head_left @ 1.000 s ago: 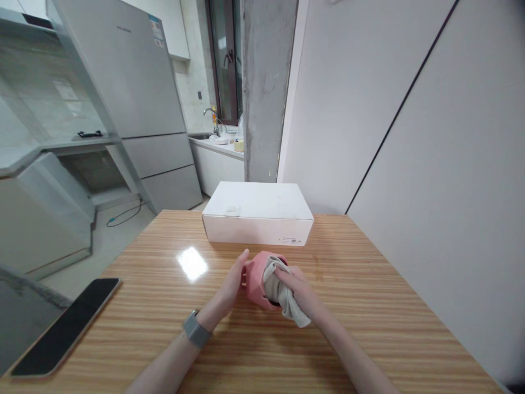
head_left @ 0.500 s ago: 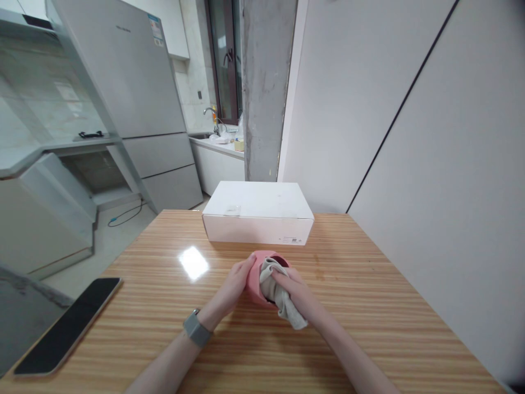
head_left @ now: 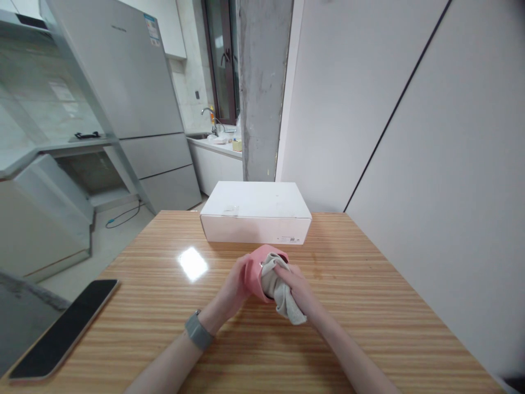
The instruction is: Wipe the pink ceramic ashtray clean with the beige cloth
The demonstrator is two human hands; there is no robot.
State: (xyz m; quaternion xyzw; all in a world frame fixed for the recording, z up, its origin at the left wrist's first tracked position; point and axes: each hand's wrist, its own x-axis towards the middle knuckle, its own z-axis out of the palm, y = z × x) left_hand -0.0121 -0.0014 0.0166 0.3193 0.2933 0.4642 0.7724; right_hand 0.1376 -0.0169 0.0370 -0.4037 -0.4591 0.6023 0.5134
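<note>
Black and flat, a slab [head_left: 63, 331] lies at the left edge of the wood-grain table [head_left: 143, 295], while behind it, beyond the table, stands a grey fridge [head_left: 118, 76]. Next comes a grey watch [head_left: 199, 330] on the left wrist, and ahead of it the left hand [head_left: 233, 285], which cups the pink pot [head_left: 255, 273] from its left side, the fingers partly hidden behind it. Farther back, a closed white box [head_left: 256, 219] sits on the table, apart from both hands. The pot is in front of the box, near the middle of the table, tilted with its mouth toward the right and the wearer; whether its base touches the wood I cannot tell. Bunched in that mouth is a pale cloth [head_left: 283, 295], one end hanging outside, pinched by the right hand [head_left: 301, 290], whose thumb lies on top. A white wall [head_left: 430, 180] closes off the right. The work looks under way rather than finished: the pot is in hand and the cloth is at its inside, but the cloth is not yet out, nor the pot set upright and let go. How much of the inside is done cannot be told, since cloth and hand cover most of it.
</note>
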